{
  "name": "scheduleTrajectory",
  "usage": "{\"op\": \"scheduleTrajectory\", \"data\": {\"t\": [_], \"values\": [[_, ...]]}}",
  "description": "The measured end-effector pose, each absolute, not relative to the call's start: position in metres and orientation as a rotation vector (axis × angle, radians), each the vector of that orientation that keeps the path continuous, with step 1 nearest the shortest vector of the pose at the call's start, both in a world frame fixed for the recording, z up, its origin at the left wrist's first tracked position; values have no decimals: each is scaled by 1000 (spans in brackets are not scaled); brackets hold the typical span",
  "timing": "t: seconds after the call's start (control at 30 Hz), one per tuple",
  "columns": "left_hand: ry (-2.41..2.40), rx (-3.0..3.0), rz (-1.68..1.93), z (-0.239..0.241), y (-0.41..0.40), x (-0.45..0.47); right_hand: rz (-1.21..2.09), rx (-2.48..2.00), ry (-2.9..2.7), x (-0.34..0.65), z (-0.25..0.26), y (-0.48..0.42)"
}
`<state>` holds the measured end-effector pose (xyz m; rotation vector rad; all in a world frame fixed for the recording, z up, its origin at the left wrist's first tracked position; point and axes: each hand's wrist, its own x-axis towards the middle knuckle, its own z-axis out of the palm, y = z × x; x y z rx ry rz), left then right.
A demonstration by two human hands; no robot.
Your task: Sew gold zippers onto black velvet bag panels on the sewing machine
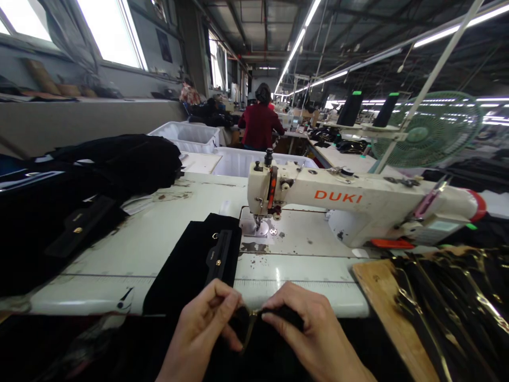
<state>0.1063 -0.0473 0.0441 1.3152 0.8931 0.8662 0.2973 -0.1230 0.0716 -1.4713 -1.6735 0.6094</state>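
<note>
At the table's front edge, my left hand [209, 326] and my right hand [312, 323] both pinch a black zipper with gold-coloured metal [249, 329]. A short stretch of it shows between the fingertips; the rest is hidden by the hands or lost against the dark below. Just beyond my left hand lies a black fabric panel [178, 260] with a dark tab, a gold stud and a gold ring. Its right edge reaches the needle plate [254, 228] of the white sewing machine [302, 185]. The presser foot stands over that plate, beside the panel.
Black fabric pieces [111, 159] are heaped at the left of the table [131, 244]. On the right, several gold-toothed black zippers [449, 297] lie by a wooden board [382, 297]. White bins [191, 135], a green fan [425, 130] and a person in dark red [260, 124] are beyond.
</note>
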Motion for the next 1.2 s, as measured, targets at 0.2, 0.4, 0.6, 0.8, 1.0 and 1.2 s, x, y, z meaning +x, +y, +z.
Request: {"op": "scheduleTrajectory", "data": {"t": [0.2,0.4,0.6,0.8,1.0,1.2], "values": [[993,1189,994,40,-46,98,626,-1515,-1647,300,73,-121],[945,1270,779,27,-63,114,724,-1560,-1561,301,71,-119],[962,1423,787,23,-65,116,883,-1544,-1465,299,65,-115],[917,1609,716,13,-68,109,886,-1524,-1493,298,64,-116],[832,1520,709,7,-65,106,851,-1562,-1528,298,69,-114],[783,1501,824,19,-58,113,893,-1544,-1414,297,63,-113]]}}
